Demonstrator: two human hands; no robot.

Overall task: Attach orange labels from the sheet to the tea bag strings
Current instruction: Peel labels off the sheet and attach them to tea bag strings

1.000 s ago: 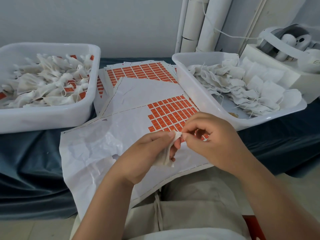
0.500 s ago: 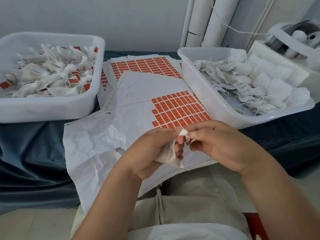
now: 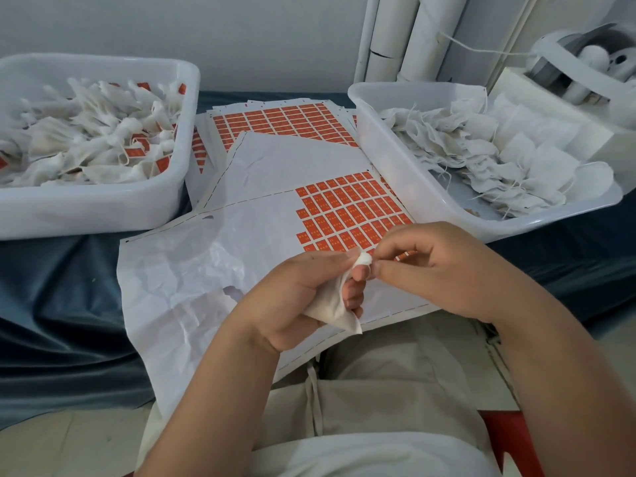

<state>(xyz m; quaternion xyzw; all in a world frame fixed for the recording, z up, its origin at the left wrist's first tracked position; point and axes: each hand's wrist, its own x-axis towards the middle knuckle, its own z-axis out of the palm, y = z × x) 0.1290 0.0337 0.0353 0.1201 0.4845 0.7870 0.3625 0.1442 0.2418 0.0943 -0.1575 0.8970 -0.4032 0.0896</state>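
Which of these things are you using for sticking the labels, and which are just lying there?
For the job: white paper tea bag, gripped by the left hand, right hand pinching its top; white sheet of orange labels; white plastic tub of plain bags; white plastic tub of labelled bags.
Just lying about: white tubes by the wall; white machine.

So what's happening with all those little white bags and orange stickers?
A person is labelling tea bags. The left hand grips a soft white tea bag, and the right hand pinches at its knotted top, with a small orange label among its fingers. The white paper sheet of orange labels lies underneath. The left white plastic tub holds labelled bags; the right white plastic tub holds plain ones.
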